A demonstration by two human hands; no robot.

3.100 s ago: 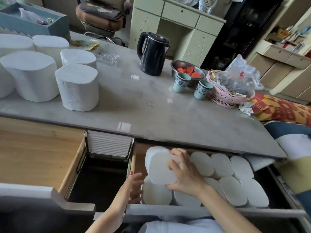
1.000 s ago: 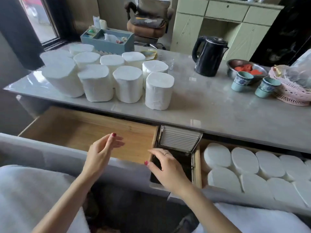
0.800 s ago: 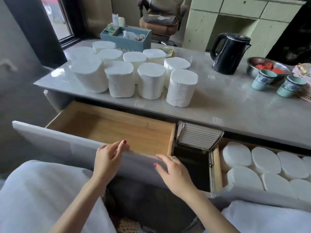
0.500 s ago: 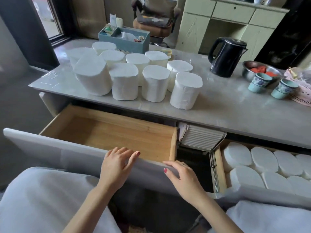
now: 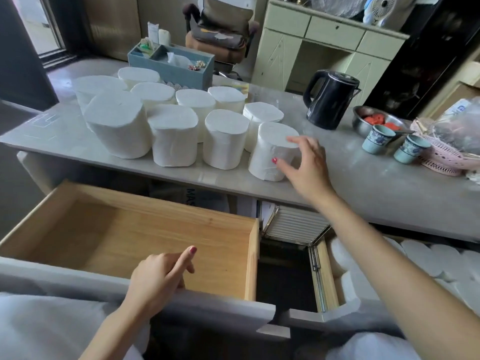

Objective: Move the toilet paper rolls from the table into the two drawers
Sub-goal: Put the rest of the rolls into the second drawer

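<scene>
Several white toilet paper rolls stand upright in a cluster on the grey table (image 5: 363, 188). My right hand (image 5: 305, 167) reaches up to the nearest roll (image 5: 270, 154) at the cluster's right end, fingers spread around its right side, thumb touching it. My left hand (image 5: 161, 276) rests on the front edge of the left drawer (image 5: 145, 235), which is pulled out and shows a bare wooden bottom. The right drawer (image 5: 335, 281) is also pulled out and packed with several rolls (image 5: 420, 258), partly hidden by my right forearm.
A black kettle (image 5: 330, 100), a steel bowl with red pieces (image 5: 374, 120), two small cups (image 5: 378, 136) and a pink basket (image 5: 441, 154) stand on the table's right part. A blue organiser box (image 5: 171, 66) is behind the rolls. A dark gap with a white grille (image 5: 293, 227) separates the drawers.
My right hand has left the left drawer's front and risen to the nearest roll on the table. The left drawer has come out further. My left hand stays at its front edge.
</scene>
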